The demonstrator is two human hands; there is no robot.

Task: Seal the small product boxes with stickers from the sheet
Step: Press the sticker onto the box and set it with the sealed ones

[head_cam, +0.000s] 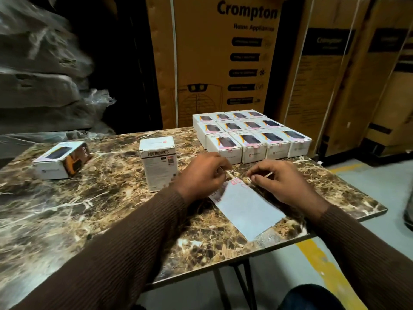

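Both hands mid-frame over sticker sheet (245, 209): left hand (201, 175) & right hand (279, 182) w/ fingers curled at its top edge; what they pinch can't tell. Sealed boxes (252, 133) grouped upper right; upright box (158, 162) left of hands.

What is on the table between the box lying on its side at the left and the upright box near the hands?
Nothing: in the head view, only bare marble tabletop lies between the lying box and the upright box.
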